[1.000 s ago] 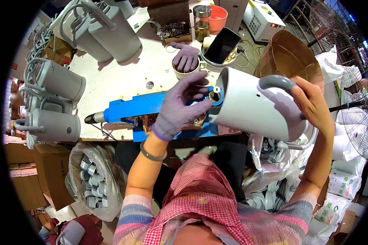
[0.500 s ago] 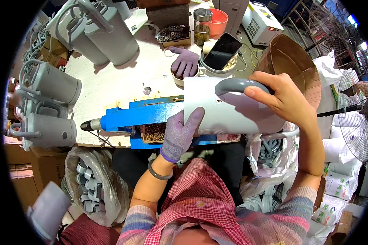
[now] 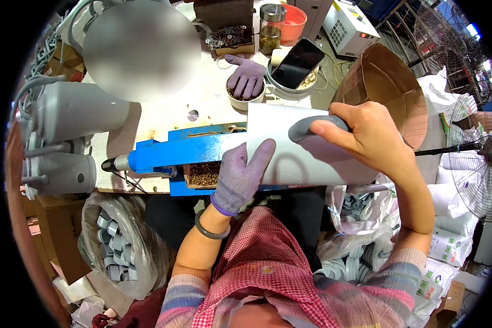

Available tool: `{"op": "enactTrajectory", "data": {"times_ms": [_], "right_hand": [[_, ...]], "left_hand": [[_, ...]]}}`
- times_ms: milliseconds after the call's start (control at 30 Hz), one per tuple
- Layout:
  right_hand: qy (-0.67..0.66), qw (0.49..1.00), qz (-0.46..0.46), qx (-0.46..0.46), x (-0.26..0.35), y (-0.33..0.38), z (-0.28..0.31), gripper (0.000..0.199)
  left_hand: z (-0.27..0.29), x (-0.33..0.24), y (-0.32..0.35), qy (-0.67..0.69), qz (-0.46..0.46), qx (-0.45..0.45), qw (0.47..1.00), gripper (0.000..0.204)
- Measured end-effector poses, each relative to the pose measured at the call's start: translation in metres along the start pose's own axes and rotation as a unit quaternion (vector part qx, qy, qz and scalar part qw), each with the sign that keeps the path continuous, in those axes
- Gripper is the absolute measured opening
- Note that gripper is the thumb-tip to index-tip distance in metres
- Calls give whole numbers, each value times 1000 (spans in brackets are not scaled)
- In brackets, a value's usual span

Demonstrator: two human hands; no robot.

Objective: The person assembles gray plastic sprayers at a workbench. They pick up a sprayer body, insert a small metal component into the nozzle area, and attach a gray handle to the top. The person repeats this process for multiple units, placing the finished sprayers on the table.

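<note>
- White kettle body [image 3: 306, 147] lies on its side across the bench edge, long axis running roughly 9 to 3 o'clock, open end toward 9 o'clock where it meets the blue fixture [image 3: 186, 153].
- Right hand [image 3: 366, 136] — bare, closed around the grey handle [image 3: 311, 127] on the upper side of the body, thumb along the top. It carries the weight; it sits at the 3 o'clock end.
- Left hand [image 3: 240, 175] — in a purple-grey glove, fingers spread flat against the body's near end, palm pressing, not gripping. A dark bangle [image 3: 210, 232] sits on that wrist.
- Left hand is the nearer one to the fixture and to the small tray of brass-coloured screws [image 3: 202, 174], which lies just beside it at its 9 o'clock.
- Fixture's long bar points to 9 o'clock, ending in a metal tip [image 3: 110, 164]; kettle body and bar are nearly in line.
- Bench top [image 3: 164, 117] is pale and crowded: finished grey kettles [image 3: 71, 115] at 9–10 o'clock, a spare glove draped on a bowl [image 3: 246, 82] at 12, a dark phone [image 3: 300, 56] propped on a round tin just right of it.
- Open cardboard box [image 3: 385, 82] at 1–2 o'clock, close behind the right hand.
- Bag of grey plastic parts [image 3: 115, 246] below the bench at 8 o'clock.
</note>
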State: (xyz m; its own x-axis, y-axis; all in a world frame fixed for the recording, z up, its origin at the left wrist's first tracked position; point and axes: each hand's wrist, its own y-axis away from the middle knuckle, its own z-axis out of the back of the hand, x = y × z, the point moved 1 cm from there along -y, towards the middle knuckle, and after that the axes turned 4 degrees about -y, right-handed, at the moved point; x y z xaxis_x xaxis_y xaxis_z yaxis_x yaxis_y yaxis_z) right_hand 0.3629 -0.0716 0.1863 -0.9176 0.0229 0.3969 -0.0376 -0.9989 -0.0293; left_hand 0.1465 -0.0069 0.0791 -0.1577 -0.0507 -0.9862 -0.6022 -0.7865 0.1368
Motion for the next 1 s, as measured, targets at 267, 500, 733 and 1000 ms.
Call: {"op": "enactTrajectory", "data": {"times_ms": [267,500,733,1000], "right_hand": [[4,997,-28,72,2,-3,3,64],[19,995,-36,87,7,-5,5,65],[44,994,-40,91,11,-6,5,66],[118,993,3,-4,11,0,-5,59]], "left_hand": [[1,1,3,-38,-4,-11,999,32],[2,5,1,-46,-15,-1,999,33],[1,2,1,33,-28,23,999,40],[-3,13,3,-31,-17,-12,999,43]]}}
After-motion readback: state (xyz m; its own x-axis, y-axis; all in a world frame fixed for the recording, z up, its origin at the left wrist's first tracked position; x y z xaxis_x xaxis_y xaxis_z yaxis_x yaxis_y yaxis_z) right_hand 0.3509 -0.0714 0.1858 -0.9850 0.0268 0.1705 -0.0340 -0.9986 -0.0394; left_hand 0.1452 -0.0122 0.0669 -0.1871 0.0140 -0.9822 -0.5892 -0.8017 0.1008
